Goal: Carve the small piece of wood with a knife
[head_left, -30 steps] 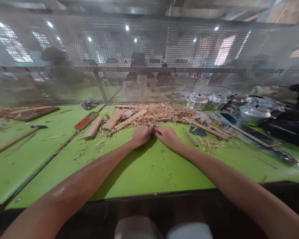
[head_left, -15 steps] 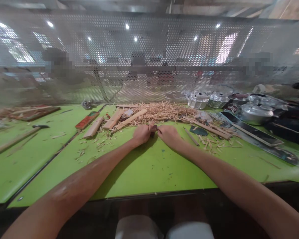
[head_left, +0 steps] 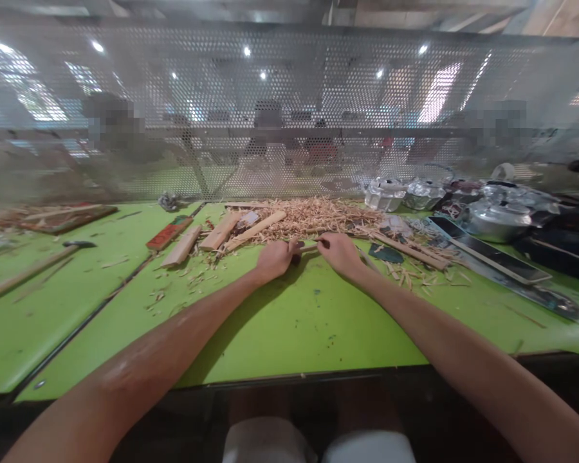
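Observation:
My left hand (head_left: pixel 274 260) is closed around a small dark object, mostly hidden by the fingers, at the middle of the green table (head_left: pixel 270 334). My right hand (head_left: pixel 338 254) sits just to its right, fingers pinched on the end of a thin pale wooden stick (head_left: pixel 309 249). The stick spans the gap between both hands. Behind them lies a heap of wood shavings (head_left: pixel 318 215). Wooden blocks (head_left: pixel 220 231) and a flat pale strip (head_left: pixel 255 231) rest to the left of my left hand.
A red block (head_left: pixel 166 235) and a hammer (head_left: pixel 33 273) lie left. At right are a wooden strip (head_left: pixel 410 249), a dark flat piece (head_left: pixel 386 253), a phone-like slab (head_left: pixel 492 251) and foil-like containers (head_left: pixel 496 218). A perforated screen (head_left: pixel 289 148) stands behind.
My right hand has moved right, away from my left hand, and more of the pale stick now shows between them. My left hand has stayed in place.

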`<action>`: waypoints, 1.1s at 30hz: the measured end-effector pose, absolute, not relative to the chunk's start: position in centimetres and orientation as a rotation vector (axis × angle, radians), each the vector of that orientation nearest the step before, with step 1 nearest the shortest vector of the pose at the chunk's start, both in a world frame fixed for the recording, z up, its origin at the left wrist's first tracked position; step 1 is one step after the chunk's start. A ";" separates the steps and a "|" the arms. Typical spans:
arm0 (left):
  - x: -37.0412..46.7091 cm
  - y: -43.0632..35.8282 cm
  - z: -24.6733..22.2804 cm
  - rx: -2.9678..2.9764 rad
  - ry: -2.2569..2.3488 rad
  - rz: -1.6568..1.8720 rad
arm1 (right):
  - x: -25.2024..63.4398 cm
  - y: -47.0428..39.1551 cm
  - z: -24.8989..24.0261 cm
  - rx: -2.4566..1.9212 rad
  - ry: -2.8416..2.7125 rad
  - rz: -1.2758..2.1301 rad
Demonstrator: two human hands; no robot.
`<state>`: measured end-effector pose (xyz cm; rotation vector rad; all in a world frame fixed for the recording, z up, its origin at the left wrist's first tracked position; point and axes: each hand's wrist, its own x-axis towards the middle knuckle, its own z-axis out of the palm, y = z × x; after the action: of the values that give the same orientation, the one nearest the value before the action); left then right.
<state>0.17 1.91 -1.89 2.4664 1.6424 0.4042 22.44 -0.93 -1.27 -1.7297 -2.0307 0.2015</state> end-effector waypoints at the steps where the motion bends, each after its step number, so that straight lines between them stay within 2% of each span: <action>1: 0.2 1.9 -1.8 2.428 1.653 0.410 | 22.7 -0.7 -1.3 -1.710 -1.976 0.236; 15: 0.1 1.4 -1.2 2.453 1.544 0.371 | 23.9 0.3 -1.4 -1.641 -1.733 0.330; 29: 0.4 1.0 -1.0 2.534 1.470 0.389 | 24.2 0.6 -1.5 -1.607 -1.726 0.395; 33: 0.7 1.1 -1.0 2.471 1.575 0.372 | 24.4 0.7 -1.8 -1.618 -1.726 0.430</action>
<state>0.70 1.07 -1.04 2.4713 1.5752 0.3720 24.37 0.70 -1.79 -1.6179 -1.7263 0.4298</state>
